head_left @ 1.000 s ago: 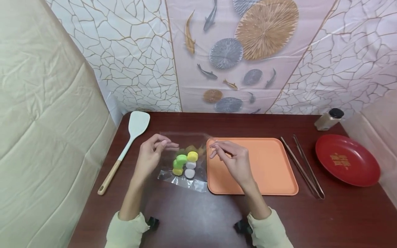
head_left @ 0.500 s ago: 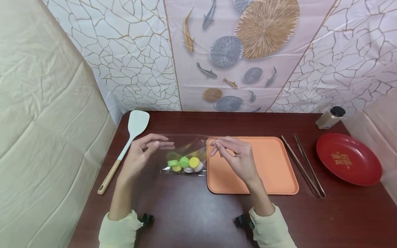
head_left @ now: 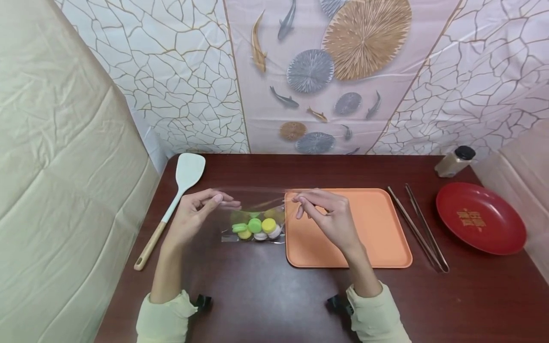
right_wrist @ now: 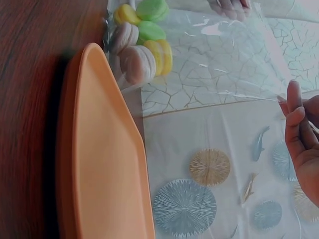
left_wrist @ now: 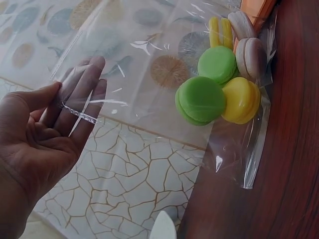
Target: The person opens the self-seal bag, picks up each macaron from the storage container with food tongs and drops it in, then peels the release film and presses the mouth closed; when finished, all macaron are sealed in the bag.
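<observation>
A clear plastic bag (head_left: 256, 202) hangs between my two hands with its bottom low over the table. Several macarons lie bunched along that bottom: a green macaron (left_wrist: 202, 99), a yellow macaron (left_wrist: 241, 100) and a pale greyish macaron (right_wrist: 137, 64) among them. My left hand (head_left: 188, 216) pinches the bag's upper left corner between thumb and fingers, the other fingers reaching along the film. At the opposite corner, my right hand (head_left: 330, 216) pinches the film between thumb and fingertips, above the left part of the orange tray (head_left: 377, 228).
A white turner (head_left: 188, 171) with a wooden handle lies left of my left hand. To the right of the tray are metal tongs (head_left: 420, 231), a red plate (head_left: 480, 233) and a black-capped jar (head_left: 452, 162). A patterned cloth (head_left: 180, 71) hangs behind the table.
My left hand has moved left, away from the right hand, spreading the bag wider. The macarons have shifted from a stacked heap into a low row at the bag's bottom.
</observation>
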A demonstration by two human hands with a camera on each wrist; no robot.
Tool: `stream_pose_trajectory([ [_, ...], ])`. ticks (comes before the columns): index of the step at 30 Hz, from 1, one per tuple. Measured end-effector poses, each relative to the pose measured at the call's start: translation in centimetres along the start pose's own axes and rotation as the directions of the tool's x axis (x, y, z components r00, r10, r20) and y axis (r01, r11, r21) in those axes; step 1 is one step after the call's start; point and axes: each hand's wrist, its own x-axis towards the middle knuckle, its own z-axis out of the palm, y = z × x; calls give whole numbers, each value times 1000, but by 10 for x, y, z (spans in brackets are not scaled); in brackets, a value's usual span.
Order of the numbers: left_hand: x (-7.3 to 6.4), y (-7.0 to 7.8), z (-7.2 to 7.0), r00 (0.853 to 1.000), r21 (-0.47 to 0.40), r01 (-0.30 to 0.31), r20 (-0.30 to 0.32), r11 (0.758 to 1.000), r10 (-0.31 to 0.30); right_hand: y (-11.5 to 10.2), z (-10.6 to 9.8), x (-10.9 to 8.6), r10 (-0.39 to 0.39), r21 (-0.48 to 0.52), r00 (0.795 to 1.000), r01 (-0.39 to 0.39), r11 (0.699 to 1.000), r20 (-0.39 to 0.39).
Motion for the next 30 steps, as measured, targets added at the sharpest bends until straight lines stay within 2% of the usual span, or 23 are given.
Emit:
stream_pose_trajectory([
  [6, 0, 2, 0, 1000, 18, 6, 19, 1000, -7, -3, -4, 2, -12, -57, 1000, 13, 998, 3],
  [11, 3, 1, 3, 999, 44, 22, 30, 999, -23, -15, 0, 6, -96, -189, 989, 74, 979, -109],
  [13, 5, 0, 5, 999, 55, 29, 16, 998, -30, -23, 7, 11, -140, -231, 983, 111, 967, -116],
  [15, 6, -1, 6, 999, 56, 36, -4, 998, -36, -32, 19, 20, -183, -251, 981, 162, 954, -62],
  [17, 6, -3, 7, 999, 50, 45, -19, 998, -44, -39, 33, 29, -224, -285, 974, 223, 932, 32],
  [19, 6, -3, 7, 998, 42, 51, -26, 998, -50, -44, 48, 37, -251, -326, 960, 279, 903, 124],
  [21, 5, -4, 7, 998, 73, 52, -48, 996, -48, -46, 61, 44, -274, -372, 942, 328, 868, 192],
  [27, 2, -2, 7, 992, 197, 78, -117, 977, -55, -44, 87, 57, -326, -488, 901, 430, 760, 287],
  [30, 1, 0, 8, 993, 230, 75, -109, 970, -51, -42, 93, 62, -338, -509, 889, 454, 731, 308],
])
